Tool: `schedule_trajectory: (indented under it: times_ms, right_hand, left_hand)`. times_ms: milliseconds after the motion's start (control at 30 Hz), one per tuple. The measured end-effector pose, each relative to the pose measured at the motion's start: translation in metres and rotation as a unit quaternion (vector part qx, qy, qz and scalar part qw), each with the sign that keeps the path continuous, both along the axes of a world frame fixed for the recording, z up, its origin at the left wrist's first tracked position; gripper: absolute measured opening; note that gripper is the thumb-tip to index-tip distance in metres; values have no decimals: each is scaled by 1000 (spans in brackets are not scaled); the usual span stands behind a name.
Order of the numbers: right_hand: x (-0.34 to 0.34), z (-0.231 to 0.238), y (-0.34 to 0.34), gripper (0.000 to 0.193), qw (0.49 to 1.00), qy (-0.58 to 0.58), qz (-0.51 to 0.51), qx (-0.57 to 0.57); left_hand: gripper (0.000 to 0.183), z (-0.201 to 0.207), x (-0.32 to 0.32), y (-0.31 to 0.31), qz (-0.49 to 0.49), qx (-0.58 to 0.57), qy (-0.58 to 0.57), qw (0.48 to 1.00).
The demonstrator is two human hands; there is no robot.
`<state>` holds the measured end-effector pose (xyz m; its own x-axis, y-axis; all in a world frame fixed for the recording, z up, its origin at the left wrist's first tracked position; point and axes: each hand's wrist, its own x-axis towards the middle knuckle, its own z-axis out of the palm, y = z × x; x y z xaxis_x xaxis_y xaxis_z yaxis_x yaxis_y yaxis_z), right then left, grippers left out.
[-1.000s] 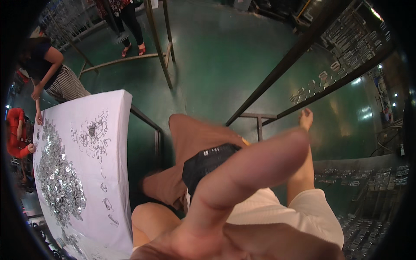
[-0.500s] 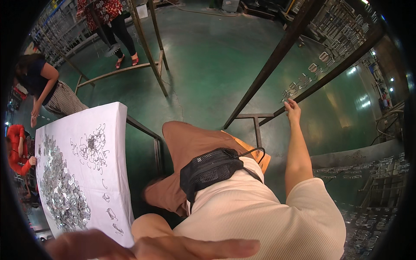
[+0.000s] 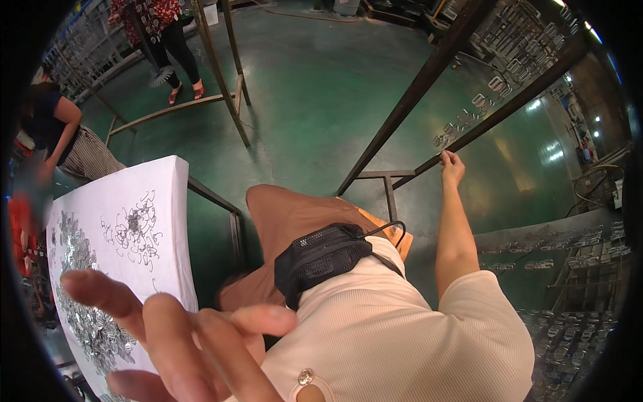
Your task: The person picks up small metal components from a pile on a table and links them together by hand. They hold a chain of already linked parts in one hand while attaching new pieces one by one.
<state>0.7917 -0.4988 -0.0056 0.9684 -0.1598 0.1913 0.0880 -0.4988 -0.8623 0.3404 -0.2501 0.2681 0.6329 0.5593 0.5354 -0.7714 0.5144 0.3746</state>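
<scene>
Large and close to the camera, my left hand [image 3: 194, 342] is open with fingers spread, over the near edge of the white-covered table [image 3: 171, 221]. Past its fingers lies a heap of small shiny metal pieces [image 3: 77, 248]. Farther back on the cloth is a loose pile of thin wire hooks [image 3: 137, 228]. My right arm reaches out to the right, and my right hand [image 3: 453, 167] is closed in a pinch beside a dark metal frame bar. Just beyond its fingertips hangs a string of metal buckle-like loops [image 3: 462, 120]. What the pinch holds is too small to make out.
Dark frame posts [image 3: 415, 100] rise at right, with racks of hanging metal pieces [image 3: 569, 348] below. A rusty frame [image 3: 231, 87] stands at far left, with a person in red [image 3: 161, 40] behind it. Another person [image 3: 67, 134] bends beyond the table. A black mesh pouch [image 3: 321, 254] sits at my waist.
My left hand has risen farther into view and spread its fingers, covering part of the metal heap. My right hand stays by the hanging loops, with slightly more gap between them.
</scene>
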Motion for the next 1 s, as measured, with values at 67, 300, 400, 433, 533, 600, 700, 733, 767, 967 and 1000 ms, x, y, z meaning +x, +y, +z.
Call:
schedule_trajectory:
  times_ms: [67, 300, 400, 433, 533, 600, 700, 733, 767, 967, 1000]
  right_hand:
    - [0, -5, 4, 17, 1000, -10, -12, 27]
    - [-27, 12, 14, 18, 997, -80, 11, 9]
    - [-46, 2, -5, 26, 992, -66, 105, -22]
    - [-48, -3, -6, 28, 989, -49, 134, -28]
    - [-45, -19, 1, 27, 967, 4, 248, -60]
    - [-67, -7, 55, 26, 948, 23, 311, -57]
    - [-93, 28, 145, 24, 913, 39, 406, 0]
    - [-103, 41, 177, 22, 898, 24, 439, 7]
    - [-111, 52, 209, 21, 882, 11, 471, 16]
    - [-167, 84, 368, 14, 745, 22, 659, 98]
    - [-180, 87, 386, 14, 736, 21, 669, 100]
  left_hand:
    - [61, 2, 9, 2, 39, 19, -8, 999]
    - [65, -62, 18, 44, 216, 6, 140, 966]
    - [47, -103, 16, 51, 242, 31, 248, 937]
    - [42, -114, 14, 53, 258, 23, 312, 914]
    - [35, -161, -6, 59, 319, -20, 335, 886]
    - [31, -184, -33, 68, 353, -48, 398, 846]
    - [25, -198, -78, 89, 471, -47, 498, 727]
    - [22, -211, -98, 101, 524, -47, 517, 675]
    - [20, -224, -124, 115, 574, -46, 535, 618]
    - [27, -258, -270, 171, 659, -10, 721, 215]
    - [30, -263, -282, 178, 648, 16, 751, 125]
